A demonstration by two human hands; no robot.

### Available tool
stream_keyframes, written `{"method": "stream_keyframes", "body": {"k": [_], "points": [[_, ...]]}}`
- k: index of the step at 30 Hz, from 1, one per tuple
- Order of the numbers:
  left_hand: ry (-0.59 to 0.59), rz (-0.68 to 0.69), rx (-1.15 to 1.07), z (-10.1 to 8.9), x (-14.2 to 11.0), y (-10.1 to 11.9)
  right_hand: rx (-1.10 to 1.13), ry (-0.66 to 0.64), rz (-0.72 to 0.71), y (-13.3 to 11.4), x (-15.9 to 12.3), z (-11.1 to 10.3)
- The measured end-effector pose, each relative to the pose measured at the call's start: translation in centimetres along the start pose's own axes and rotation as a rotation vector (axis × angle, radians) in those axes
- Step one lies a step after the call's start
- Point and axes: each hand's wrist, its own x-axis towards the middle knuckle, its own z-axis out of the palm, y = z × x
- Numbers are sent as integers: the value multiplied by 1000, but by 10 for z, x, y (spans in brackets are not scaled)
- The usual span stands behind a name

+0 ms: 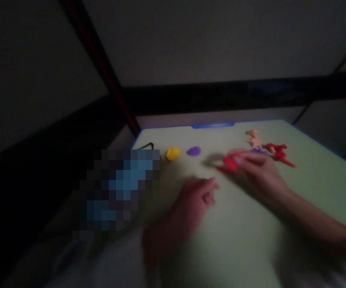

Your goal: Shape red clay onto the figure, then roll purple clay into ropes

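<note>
Pinching a small, bright red, soft-looking lump [230,163] over the pale green, blue-edged surface [236,236]

The right hand [258,170] has the red lump between its thumb and fingers, near the middle of the surface. It seems to grip only one end, maybe so the other end pokes out free. A thin red strip [224,170] shows just below; I can't tell if it joins the lump.

The left hand [197,194] is near, with its fingers curled in. It is too blurry to tell if it holds anything.

Farther back sit a lumpy yellow blob [173,154] and a smooth purple oval blob [194,151], apart, perhaps so the colours don't mix. Behind the right hand are knobbly peach-coloured pieces [254,141] and shiny red, plastic-looking pieces [278,152]. They lie off to the right, which leaves the middle roomy for both hands.
</note>
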Motion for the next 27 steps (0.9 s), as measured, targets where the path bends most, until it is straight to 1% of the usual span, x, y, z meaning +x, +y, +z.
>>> {"method": "stream_keyframes", "body": {"k": [1,3,5,7,11,14,16,18,19,21,24,27], "points": [[13,34,36,0,1,3,49,46,38,1,3,-2],[45,152,196,1,7,7,124,93,113,3,8,-5],[97,296,381,2,18,8,176,108,164,5,11,-7],[170,407,525,4,34,6,235,125,201,7,12,-7],[155,528,754,9,67,0,279,68,207,9,12,-7],[110,567,827,14,82,-3,284,48,198,10,13,-7],[86,555,735,16,86,-3,290,41,196,10,13,-8],[74,515,575,18,84,-2,324,8,207,10,14,-8],[66,496,509,19,81,-1,361,-4,223,9,13,-8],[39,463,422,17,73,1,480,-22,301,8,12,-9],[20,411,319,7,57,4,639,-42,422,7,9,-8],[61,336,171,-8,43,2,682,-72,472,7,2,-3]]}}
